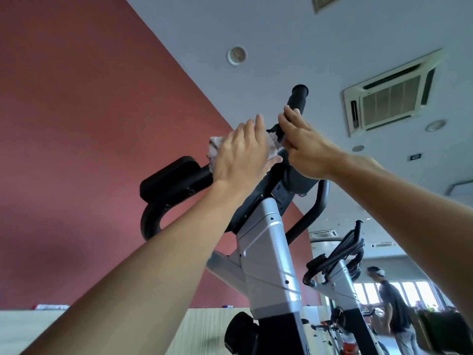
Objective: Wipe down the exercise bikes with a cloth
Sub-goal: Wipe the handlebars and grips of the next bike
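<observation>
Left grip flat, fingers straight on cloth, right grip flat against handlebar; second bike beyond.

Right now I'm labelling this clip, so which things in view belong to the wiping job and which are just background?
In the job:
- crumpled whitish cloth
- left hand, pressing the cloth
- right hand, resting on the black handlebar grip
- near silver and black exercise bike

Background:
- second silver bike
- square ceiling air vent
- person in grey shirt

Red wall, ceiling vent — person beyond
</observation>
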`<state>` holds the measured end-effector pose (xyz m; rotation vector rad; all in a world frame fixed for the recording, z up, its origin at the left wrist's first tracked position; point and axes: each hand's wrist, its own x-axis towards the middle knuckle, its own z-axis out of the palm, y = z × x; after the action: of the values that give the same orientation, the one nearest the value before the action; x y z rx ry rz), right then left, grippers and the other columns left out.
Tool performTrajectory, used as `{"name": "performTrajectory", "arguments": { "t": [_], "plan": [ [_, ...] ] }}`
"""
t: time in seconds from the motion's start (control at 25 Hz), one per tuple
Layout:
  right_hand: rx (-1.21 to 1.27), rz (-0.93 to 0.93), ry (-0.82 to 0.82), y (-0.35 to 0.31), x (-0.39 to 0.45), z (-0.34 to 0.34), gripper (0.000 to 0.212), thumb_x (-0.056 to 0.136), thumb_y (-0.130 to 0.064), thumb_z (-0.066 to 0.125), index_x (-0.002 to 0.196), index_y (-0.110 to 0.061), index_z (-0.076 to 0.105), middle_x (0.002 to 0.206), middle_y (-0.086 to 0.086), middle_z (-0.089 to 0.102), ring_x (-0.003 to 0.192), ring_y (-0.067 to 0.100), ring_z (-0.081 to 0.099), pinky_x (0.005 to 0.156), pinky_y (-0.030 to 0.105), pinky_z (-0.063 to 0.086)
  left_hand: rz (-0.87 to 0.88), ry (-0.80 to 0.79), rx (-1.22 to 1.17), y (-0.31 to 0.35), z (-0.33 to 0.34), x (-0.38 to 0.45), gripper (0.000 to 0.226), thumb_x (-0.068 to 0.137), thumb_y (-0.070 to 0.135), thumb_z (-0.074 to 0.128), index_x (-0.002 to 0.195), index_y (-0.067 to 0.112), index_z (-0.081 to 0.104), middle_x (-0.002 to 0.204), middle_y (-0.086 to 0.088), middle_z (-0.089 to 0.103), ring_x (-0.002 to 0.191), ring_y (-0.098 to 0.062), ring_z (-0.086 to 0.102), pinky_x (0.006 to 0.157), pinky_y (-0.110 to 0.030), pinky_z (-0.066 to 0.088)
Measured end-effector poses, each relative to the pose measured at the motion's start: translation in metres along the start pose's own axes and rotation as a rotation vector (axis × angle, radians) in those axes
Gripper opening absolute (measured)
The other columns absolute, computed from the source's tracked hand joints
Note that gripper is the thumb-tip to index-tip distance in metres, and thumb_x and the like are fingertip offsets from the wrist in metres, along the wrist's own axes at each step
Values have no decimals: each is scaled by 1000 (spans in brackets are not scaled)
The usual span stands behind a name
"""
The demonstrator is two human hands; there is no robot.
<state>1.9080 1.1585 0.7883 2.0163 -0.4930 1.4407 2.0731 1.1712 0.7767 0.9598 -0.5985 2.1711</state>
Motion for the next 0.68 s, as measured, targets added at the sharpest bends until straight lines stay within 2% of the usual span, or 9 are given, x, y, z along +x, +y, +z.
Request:
{"name": "performTrajectory", "arguments": {
  "t": [0.12, 0.2, 0.28, 0.4, 0.56, 0.68],
  "plan": [
    [0, 30, 3, -7, -12, 3, 76, 95, 2, 40, 161, -5, 3, 169, 10, -12, 156, 23, -11, 126, 35, -1, 33, -15, -93, -22, 1, -15, 110, 76, 82, 60, 143, -4, 49, 135, -17, 64, 124, -23, 64, 97, -30, 53],
    [-20, 27, -14, -12, -21, 6, 81, 93, 3, 38, 161, -6, -5, 168, 9, -17, 155, 20, -16, 125, 33, -6, 38, 2, -51, -41, 1, -38, 111, 81, 84, 48, 147, -6, 43, 144, -20, 57, 131, -24, 59, 101, -31, 52],
    [-93, -36, -43, -13, -29, 8, 83, 92, -1, 39, 161, -7, -7, 168, 8, -19, 154, 19, -19, 121, 31, -10, 33, -4, 22, -48, -4, -48, 119, 78, 90, 33, 148, -6, 42, 145, -19, 57, 131, -24, 60, 101, -30, 51],
    [-190, -99, -26, -20, -31, 7, 82, 92, -6, 41, 161, -7, -3, 168, 8, -17, 154, 17, -21, 121, 30, -12, -5, -75, -10, -35, -7, -32, 133, 70, 96, 9, 150, -6, 39, 143, -19, 58, 130, -24, 60, 102, -31, 50],
    [-220, -141, 63, -41, -23, 7, 76, 92, -6, 41, 161, -3, 9, 170, 11, -3, 156, 20, -13, 121, 30, -13, 54, 51, -40, -49, 4, -48, 86, 100, 67, 28, 143, -4, 50, 137, -19, 63, 123, -26, 65, 101, -33, 53],
    [-182, -214, -20, -59, -18, 18, 71, 93, -4, 43, 160, -3, 17, 170, 11, 8, 157, 19, -3, 123, 35, -7, 109, 189, 32, -82, 7, -92, 71, 107, 57, 39, 143, -2, 51, 143, -18, 59, 132, -27, 58, 109, -37, 48]
  ]
}}
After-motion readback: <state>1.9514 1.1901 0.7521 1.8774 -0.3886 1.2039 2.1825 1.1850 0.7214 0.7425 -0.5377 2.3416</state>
